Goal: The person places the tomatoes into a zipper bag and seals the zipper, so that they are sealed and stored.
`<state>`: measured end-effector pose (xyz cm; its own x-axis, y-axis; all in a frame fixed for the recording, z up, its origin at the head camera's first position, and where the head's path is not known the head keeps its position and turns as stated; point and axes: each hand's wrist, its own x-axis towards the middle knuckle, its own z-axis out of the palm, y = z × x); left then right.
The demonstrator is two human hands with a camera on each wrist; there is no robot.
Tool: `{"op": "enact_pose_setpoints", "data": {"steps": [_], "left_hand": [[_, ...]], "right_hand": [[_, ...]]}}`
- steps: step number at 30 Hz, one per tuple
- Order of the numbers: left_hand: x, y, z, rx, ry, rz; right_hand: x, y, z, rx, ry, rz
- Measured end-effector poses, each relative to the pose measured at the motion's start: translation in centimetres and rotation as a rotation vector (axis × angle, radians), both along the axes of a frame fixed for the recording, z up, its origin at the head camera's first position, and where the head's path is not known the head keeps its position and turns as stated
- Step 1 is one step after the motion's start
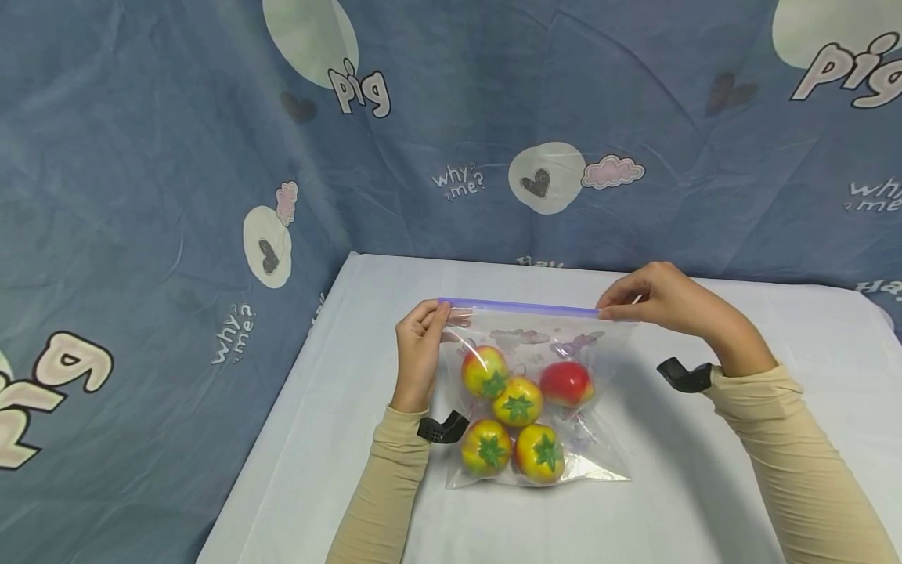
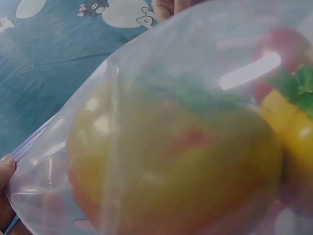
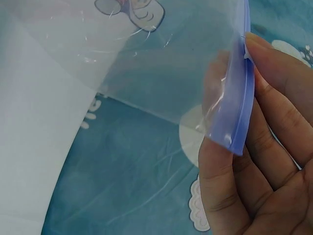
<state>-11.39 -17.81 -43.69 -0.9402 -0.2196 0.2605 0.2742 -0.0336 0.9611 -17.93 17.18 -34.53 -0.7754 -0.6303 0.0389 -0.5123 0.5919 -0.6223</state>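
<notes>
A clear zip bag (image 1: 595, 458) hangs upright over the white table, its purple zip strip (image 1: 521, 306) along the top. Inside are several yellow-and-red fruits (image 1: 486, 448) with green star-shaped leaves, and one mostly red fruit (image 1: 567, 384). My left hand (image 1: 417, 348) pinches the bag's top left corner between thumb and fingers. At the right end of the strip, my right hand (image 1: 665, 301) grips the zip edge; the right wrist view shows the thumb (image 3: 271, 61) and fingers on either side of it. One blurred fruit (image 2: 186, 161) fills much of the left wrist view behind the plastic.
A white cloth covers the table (image 1: 338, 376). Behind and to the left hangs a blue printed curtain (image 1: 437, 117), meeting the table's far edge. Black wrist devices sit on the left (image 1: 442, 428) and right (image 1: 685, 376) sleeves.
</notes>
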Motion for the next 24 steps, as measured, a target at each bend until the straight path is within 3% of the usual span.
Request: {"op": "enact_pose_setpoints", "data": {"steps": [24], "left_hand": [[-0.3,-0.4,-0.6,0.034,-0.019,0.012]], "right_hand": [[0.2,1.7,-0.1,-0.025,-0.008,-0.007]]}}
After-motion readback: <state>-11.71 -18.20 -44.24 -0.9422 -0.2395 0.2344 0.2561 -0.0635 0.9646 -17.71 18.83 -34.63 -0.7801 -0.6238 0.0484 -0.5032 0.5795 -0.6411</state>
